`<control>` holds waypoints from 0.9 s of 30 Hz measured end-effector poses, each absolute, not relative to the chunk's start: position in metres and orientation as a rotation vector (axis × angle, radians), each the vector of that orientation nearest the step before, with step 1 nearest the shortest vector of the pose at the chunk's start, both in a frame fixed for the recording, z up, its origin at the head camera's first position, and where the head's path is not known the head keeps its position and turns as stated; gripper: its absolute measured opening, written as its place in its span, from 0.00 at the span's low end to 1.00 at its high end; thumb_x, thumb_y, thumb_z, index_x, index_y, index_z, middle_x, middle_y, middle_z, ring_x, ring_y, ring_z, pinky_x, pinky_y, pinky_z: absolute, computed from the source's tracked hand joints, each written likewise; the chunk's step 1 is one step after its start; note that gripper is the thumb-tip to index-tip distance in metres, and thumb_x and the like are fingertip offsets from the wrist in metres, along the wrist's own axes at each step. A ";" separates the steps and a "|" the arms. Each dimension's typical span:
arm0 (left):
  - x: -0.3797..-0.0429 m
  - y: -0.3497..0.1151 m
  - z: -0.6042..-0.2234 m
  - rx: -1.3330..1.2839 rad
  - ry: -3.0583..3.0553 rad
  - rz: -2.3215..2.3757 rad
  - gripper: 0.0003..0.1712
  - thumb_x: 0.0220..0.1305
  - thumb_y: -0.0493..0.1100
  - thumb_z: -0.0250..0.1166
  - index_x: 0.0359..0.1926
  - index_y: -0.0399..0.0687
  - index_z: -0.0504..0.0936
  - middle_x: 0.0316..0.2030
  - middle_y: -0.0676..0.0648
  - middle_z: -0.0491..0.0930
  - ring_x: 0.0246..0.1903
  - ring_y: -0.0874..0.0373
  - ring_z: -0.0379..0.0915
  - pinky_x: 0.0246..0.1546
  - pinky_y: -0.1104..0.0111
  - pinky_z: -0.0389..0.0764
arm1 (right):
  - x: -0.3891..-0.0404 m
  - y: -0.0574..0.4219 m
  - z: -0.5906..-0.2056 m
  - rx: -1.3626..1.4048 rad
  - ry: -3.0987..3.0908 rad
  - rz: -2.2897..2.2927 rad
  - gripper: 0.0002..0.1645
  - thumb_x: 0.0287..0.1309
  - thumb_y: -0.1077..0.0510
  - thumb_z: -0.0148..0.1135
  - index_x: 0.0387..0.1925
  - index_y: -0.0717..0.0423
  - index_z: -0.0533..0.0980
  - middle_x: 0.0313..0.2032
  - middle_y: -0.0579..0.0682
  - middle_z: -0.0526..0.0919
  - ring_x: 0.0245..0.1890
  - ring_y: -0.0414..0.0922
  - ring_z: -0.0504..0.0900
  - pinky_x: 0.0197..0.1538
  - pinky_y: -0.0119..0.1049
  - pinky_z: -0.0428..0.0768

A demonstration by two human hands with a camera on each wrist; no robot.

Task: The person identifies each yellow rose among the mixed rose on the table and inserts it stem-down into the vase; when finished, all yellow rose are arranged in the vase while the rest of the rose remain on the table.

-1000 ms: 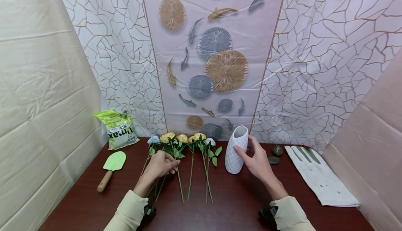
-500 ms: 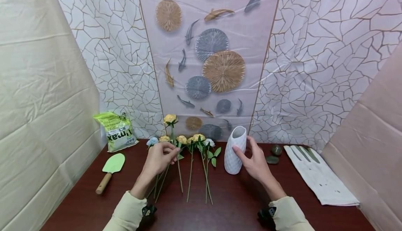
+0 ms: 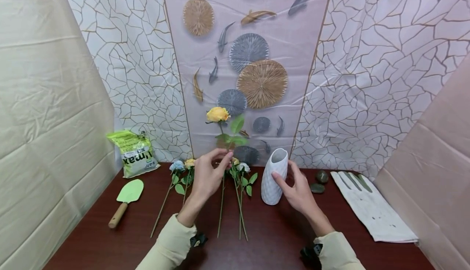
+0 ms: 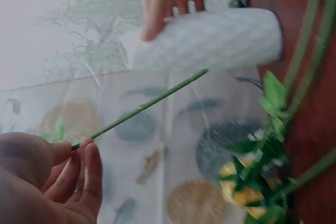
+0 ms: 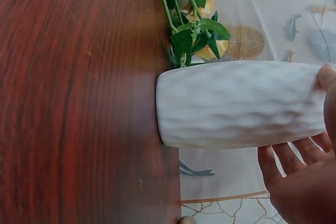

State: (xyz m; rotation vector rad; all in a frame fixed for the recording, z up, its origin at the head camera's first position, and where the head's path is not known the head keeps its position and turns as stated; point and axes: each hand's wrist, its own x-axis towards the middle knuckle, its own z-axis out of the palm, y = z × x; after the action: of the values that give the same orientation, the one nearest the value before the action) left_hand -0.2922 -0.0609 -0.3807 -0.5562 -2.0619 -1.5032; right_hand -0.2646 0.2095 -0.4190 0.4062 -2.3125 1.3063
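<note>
While L hand (image 3: 209, 176) pinches a yellow rose (image 3: 218, 114) by its stem (image 4: 142, 108), R hand (image 3: 300, 190) grips the white vase (image 3: 271, 188) on desk (image 3: 279, 233), w/ other flowers (image 3: 243, 167) lying to its left.

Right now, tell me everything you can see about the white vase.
The white vase is tall and slim, with a dimpled, diamond-like surface that looks ceramic and an open, slanted-looking mouth. Nothing sticks out of it; its inner bottom is hidden. It stands upright on the dark red table, between flowers to its left and dark stones to its right. The right hand grips it around the upper part.
</note>
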 end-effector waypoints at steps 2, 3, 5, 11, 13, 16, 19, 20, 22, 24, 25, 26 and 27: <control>-0.293 -0.051 -0.373 -0.584 -1.987 -1.528 0.09 0.70 0.48 0.65 0.44 0.51 0.88 0.32 0.52 0.90 0.29 0.55 0.87 0.31 0.68 0.87 | -0.264 0.210 -0.419 0.405 -2.317 1.308 0.32 0.66 0.54 0.66 0.66 0.59 0.67 0.54 0.55 0.83 0.57 0.48 0.81 0.56 0.44 0.81; -0.294 -0.046 -0.368 -0.594 -1.952 -1.543 0.10 0.70 0.49 0.65 0.44 0.51 0.87 0.33 0.51 0.90 0.29 0.54 0.87 0.32 0.67 0.87 | -0.265 0.210 -0.419 0.407 -2.317 1.307 0.32 0.66 0.54 0.66 0.67 0.59 0.67 0.54 0.55 0.83 0.57 0.48 0.80 0.56 0.44 0.81; -0.294 -0.035 -0.358 -0.602 -1.873 -1.585 0.10 0.71 0.48 0.64 0.45 0.50 0.87 0.34 0.48 0.90 0.30 0.53 0.87 0.33 0.66 0.88 | -0.266 0.212 -0.421 0.412 -2.317 1.309 0.32 0.66 0.54 0.66 0.67 0.59 0.67 0.54 0.55 0.83 0.57 0.48 0.80 0.56 0.44 0.81; -0.286 -0.006 -0.321 -0.585 -1.650 -1.679 0.09 0.72 0.42 0.63 0.44 0.42 0.86 0.35 0.40 0.89 0.31 0.48 0.86 0.36 0.63 0.88 | -0.279 0.218 -0.438 0.428 -2.294 1.304 0.32 0.66 0.54 0.66 0.68 0.55 0.67 0.55 0.53 0.83 0.58 0.47 0.80 0.58 0.40 0.79; -0.282 0.001 -0.312 -0.585 -1.600 -1.706 0.09 0.72 0.39 0.62 0.44 0.39 0.85 0.36 0.38 0.88 0.31 0.46 0.86 0.37 0.60 0.88 | -0.284 0.221 -0.446 0.424 -2.293 1.295 0.32 0.66 0.52 0.66 0.68 0.51 0.67 0.55 0.51 0.83 0.58 0.45 0.79 0.59 0.38 0.78; -0.286 0.012 -0.309 -0.574 -1.568 -1.720 0.09 0.71 0.39 0.63 0.44 0.38 0.86 0.36 0.37 0.88 0.30 0.48 0.86 0.36 0.59 0.88 | -0.289 0.223 -0.451 0.424 -2.297 1.287 0.32 0.67 0.50 0.65 0.68 0.47 0.67 0.56 0.48 0.83 0.58 0.43 0.79 0.58 0.34 0.78; -0.298 0.023 -0.316 -0.577 -1.591 -1.694 0.08 0.71 0.42 0.64 0.43 0.43 0.87 0.35 0.40 0.89 0.29 0.51 0.87 0.34 0.63 0.88 | -0.291 0.224 -0.453 0.435 -2.296 1.298 0.32 0.67 0.48 0.65 0.68 0.45 0.67 0.55 0.48 0.83 0.57 0.44 0.80 0.57 0.33 0.79; -0.302 0.026 -0.320 -0.580 -1.610 -1.674 0.08 0.71 0.43 0.64 0.43 0.45 0.87 0.35 0.42 0.89 0.29 0.52 0.87 0.33 0.64 0.88 | -0.291 0.224 -0.453 0.437 -2.296 1.297 0.32 0.67 0.47 0.65 0.68 0.44 0.67 0.55 0.48 0.83 0.57 0.44 0.80 0.56 0.32 0.79; -0.308 0.031 -0.328 -0.590 -1.653 -1.637 0.08 0.70 0.46 0.65 0.42 0.48 0.87 0.34 0.46 0.90 0.29 0.54 0.87 0.32 0.67 0.87 | -0.291 0.224 -0.453 0.441 -2.302 1.288 0.32 0.67 0.47 0.64 0.69 0.45 0.66 0.56 0.48 0.82 0.57 0.44 0.80 0.56 0.33 0.80; -0.311 0.036 -0.336 -0.604 -1.697 -1.600 0.10 0.70 0.48 0.65 0.43 0.50 0.88 0.34 0.49 0.90 0.30 0.56 0.88 0.33 0.69 0.87 | -0.291 0.223 -0.452 0.429 -2.306 1.286 0.32 0.67 0.47 0.65 0.69 0.45 0.66 0.57 0.48 0.82 0.58 0.44 0.80 0.56 0.34 0.79; -0.312 0.038 -0.339 -0.608 -1.718 -1.582 0.10 0.70 0.49 0.65 0.42 0.50 0.88 0.34 0.51 0.90 0.30 0.57 0.88 0.33 0.69 0.87 | -0.291 0.223 -0.452 0.424 -2.305 1.285 0.33 0.67 0.48 0.65 0.69 0.45 0.66 0.57 0.48 0.82 0.58 0.43 0.80 0.56 0.34 0.79; -0.313 0.040 -0.343 -0.609 -1.740 -1.566 0.10 0.70 0.49 0.65 0.42 0.50 0.88 0.33 0.52 0.90 0.31 0.59 0.88 0.34 0.70 0.87 | -0.290 0.222 -0.451 0.420 -2.305 1.283 0.33 0.67 0.48 0.65 0.69 0.45 0.66 0.57 0.48 0.82 0.58 0.43 0.80 0.57 0.34 0.79; -0.313 0.042 -0.346 -0.608 -1.763 -1.549 0.11 0.70 0.50 0.65 0.43 0.51 0.88 0.34 0.54 0.90 0.32 0.62 0.87 0.35 0.70 0.87 | -0.290 0.222 -0.450 0.419 -2.302 1.286 0.33 0.67 0.49 0.65 0.69 0.46 0.66 0.57 0.48 0.82 0.57 0.43 0.80 0.56 0.35 0.79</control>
State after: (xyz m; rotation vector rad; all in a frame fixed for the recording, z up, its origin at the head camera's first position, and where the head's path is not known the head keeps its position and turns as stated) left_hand -0.3133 0.0416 -0.3458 -0.6076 -1.7628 -1.5489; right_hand -0.2897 0.2218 -0.4502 0.4186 -2.3018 1.2862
